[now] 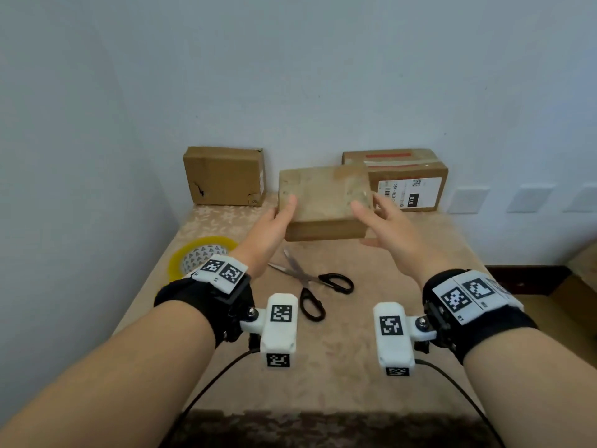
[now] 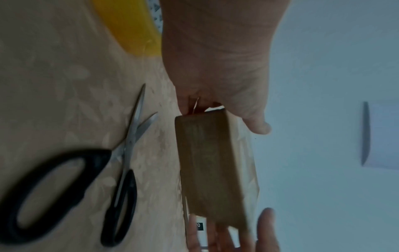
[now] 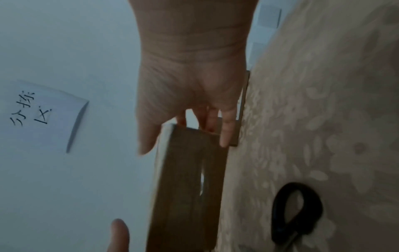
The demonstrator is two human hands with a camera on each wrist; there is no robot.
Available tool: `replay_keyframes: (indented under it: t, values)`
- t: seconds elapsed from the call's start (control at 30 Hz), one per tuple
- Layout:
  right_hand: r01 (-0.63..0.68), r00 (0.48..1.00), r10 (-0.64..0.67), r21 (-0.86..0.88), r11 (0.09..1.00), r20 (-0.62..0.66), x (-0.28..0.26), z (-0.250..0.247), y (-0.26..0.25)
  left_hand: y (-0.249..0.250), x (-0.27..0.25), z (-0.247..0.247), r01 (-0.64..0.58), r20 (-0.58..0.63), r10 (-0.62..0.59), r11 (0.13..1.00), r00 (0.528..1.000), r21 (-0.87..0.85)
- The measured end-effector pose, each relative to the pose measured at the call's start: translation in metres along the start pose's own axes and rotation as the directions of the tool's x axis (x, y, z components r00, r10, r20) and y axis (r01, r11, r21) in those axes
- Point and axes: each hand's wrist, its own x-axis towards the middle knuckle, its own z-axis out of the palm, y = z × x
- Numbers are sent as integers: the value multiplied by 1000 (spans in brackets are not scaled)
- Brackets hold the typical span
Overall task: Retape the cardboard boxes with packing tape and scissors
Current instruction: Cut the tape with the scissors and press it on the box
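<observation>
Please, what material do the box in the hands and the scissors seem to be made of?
The box in the hands looks like brown cardboard; its top shines pale, probably under old clear tape. The scissors seem to have bare metal blades, grey and reflective, with black handles, likely plastic, though the pictures cannot confirm that.

A plain brown box (image 1: 324, 202) sits between the fingers, a yellow tape roll (image 1: 202, 257) with a triangle-patterned core and black-handled scissors (image 1: 311, 286) lie behind them on a beige floral cloth (image 1: 355, 367).
</observation>
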Motion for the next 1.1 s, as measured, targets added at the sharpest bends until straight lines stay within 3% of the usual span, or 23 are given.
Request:
replay_keyframes:
  t: [0.1, 0.17, 0.27, 0.33, 0.47, 0.6, 0.7, 0.83, 1.0, 1.03, 1.1]
  values:
    - [178, 981, -164, -154, 972, 105, -5, 2, -14, 8, -14, -11, -83, 13, 82, 992, 997, 99]
    - [255, 966, -259, -206, 945, 6, -4, 9, -19, 11, -19, -16, -148, -9, 151, 977, 988, 155]
    - [233, 942, -295, -323, 917, -159, -1, 19, -18, 16, -20, -23, -250, -152, 303, 923, 941, 291]
    - [171, 952, -232, -285, 943, -198, -2, 26, -19, 22, -18, -28, -253, -213, 349, 891, 913, 377]
    - [112, 988, -119, -78, 991, -93, -6, 30, -23, 29, -5, -39, -168, -224, 287, 884, 931, 436]
    - [181, 983, -175, -145, 973, 54, 6, 26, -26, 41, 9, -48, -135, -193, 211, 929, 958, 345]
    - [163, 986, -166, -227, 960, 6, 28, 26, -29, 49, 21, -40, -166, -99, 207, 934, 973, 316]
    - [120, 980, -166, -339, 933, -109, 67, 26, -33, 42, 56, -42, -186, -130, 244, 918, 961, 351]
    - [46, 986, -127, -564, 824, -105, 117, 33, -32, 27, 108, -51, -170, -197, 261, 906, 945, 387]
    - [30, 985, -134, -665, 746, -107, 126, 36, -30, 22, 119, -51, -146, -204, 242, 907, 949, 396]
    - [30, 974, -213, -876, 481, -83, 142, 41, -25, 12, 139, -51, -89, -219, 201, 895, 955, 436]
